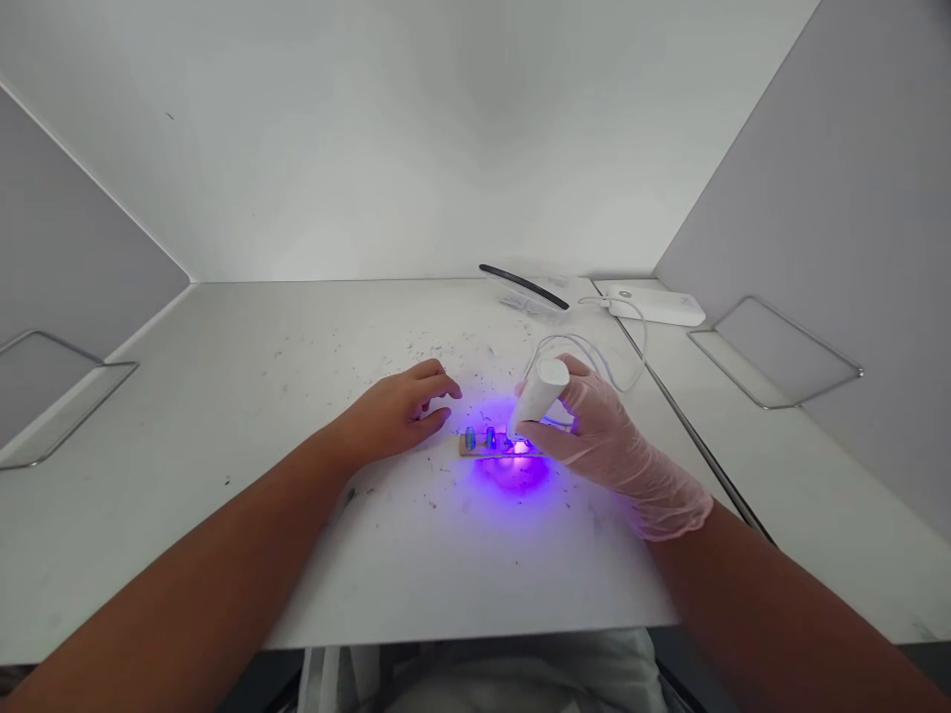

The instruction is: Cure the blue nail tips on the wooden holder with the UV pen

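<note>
My right hand (594,411), in a thin pinkish glove, is wrapped round a white UV lamp (541,388). Violet light from the lamp falls on a narrow tan strip (467,448) and the table just in front of it. Small shiny blue-green pieces, which look like false nails (471,439), stand on the strip's left part; its right part is hidden by the lamp, glare and glove. Bare and ungloved, my left hand (408,411) rests on the table left of the strip. Its fingers are loosely curled and apart, with nothing between them.
A white cable (586,342) runs to a white power bank (654,304) at the back right. Near the back wall lies a black nail file (524,285) by clear plastic. Dark crumbs dot the white table (223,396). Wire frames (777,352) flank both sides.
</note>
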Available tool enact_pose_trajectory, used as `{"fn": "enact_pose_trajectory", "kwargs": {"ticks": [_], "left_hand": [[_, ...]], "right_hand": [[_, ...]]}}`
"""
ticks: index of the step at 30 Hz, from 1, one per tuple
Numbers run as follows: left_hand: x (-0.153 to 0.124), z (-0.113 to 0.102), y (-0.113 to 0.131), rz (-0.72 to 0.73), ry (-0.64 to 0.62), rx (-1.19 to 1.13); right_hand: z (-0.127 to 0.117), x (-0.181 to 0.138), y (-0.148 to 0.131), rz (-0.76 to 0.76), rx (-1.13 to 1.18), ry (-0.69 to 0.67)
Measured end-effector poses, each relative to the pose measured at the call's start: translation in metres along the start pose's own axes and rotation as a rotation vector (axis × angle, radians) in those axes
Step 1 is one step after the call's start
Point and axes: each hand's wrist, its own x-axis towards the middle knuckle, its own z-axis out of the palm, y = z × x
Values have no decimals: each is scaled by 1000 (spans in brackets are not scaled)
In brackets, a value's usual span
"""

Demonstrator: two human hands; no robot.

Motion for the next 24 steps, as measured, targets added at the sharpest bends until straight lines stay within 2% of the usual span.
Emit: {"fn": "enact_pose_trajectory", "kwargs": {"ticks": [24], "left_hand": [[-2, 1, -4, 0, -8, 4]], "right_hand": [[1, -2, -5, 91, -51, -13]]}}
